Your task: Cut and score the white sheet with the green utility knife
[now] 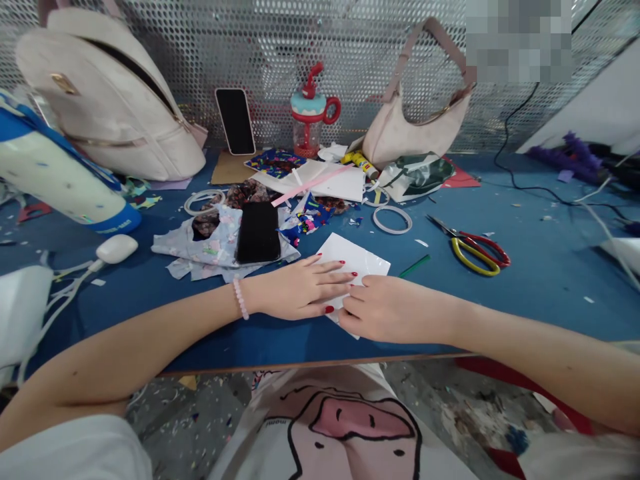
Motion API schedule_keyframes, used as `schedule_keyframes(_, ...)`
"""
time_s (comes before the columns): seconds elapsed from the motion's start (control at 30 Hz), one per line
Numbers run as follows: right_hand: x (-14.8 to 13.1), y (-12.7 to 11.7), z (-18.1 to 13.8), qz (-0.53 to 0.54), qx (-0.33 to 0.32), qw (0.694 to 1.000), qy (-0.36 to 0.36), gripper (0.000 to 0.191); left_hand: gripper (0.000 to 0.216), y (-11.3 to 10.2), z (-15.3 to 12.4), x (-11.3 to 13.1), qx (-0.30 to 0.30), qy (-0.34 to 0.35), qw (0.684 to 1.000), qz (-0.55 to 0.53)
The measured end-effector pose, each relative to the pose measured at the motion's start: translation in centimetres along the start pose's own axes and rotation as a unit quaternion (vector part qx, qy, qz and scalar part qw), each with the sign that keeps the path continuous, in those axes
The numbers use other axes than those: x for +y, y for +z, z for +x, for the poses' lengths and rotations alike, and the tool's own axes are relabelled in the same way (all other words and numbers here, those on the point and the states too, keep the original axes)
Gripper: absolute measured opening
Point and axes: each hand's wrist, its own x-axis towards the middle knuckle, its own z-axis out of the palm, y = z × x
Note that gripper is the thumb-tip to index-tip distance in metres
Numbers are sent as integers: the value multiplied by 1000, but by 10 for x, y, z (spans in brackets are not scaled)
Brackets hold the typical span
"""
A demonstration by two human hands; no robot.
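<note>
A sheet of white paper (356,255) lies at a slant near the table's front edge. Flat across its left part rests my left hand (305,288), fingers stretched toward the right and a pink bead bracelet at the wrist. My right hand (383,308) is closed over the paper's lower right side, its curled fingertips close to the left fingers. Whatever those fingertips grip, if anything, is hidden. A thin green stick (415,266) lies just beyond the right hand.
Red-and-yellow scissors (473,250) and a white ring (393,219) lie beyond my right hand. A black phone (259,232) rests on cloth scraps. Behind stand a backpack (115,100), a red-handled cup (307,117) and a handbag (420,130). A bottle (60,173) leans at left.
</note>
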Motion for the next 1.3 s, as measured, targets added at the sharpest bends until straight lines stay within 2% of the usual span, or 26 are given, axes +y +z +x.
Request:
schedule_keyframes(0.47,0,-2,2,9,2,1000,-12,16,43,2,0,-1,-13,4,1000,9)
schedule_keyframes(0.77,-1,-5,4,-13,-22,999,-33,24,43,1,1,0,-28,4,999,26)
schedule_keyframes(1.13,0,-5,6,-2,-51,998,-42,25,42,3,1,-2,1,15,1000,12)
schedule_keyframes(1.3,2,-5,5,16,-73,997,-33,22,42,5,1,-4,-13,23,999,20)
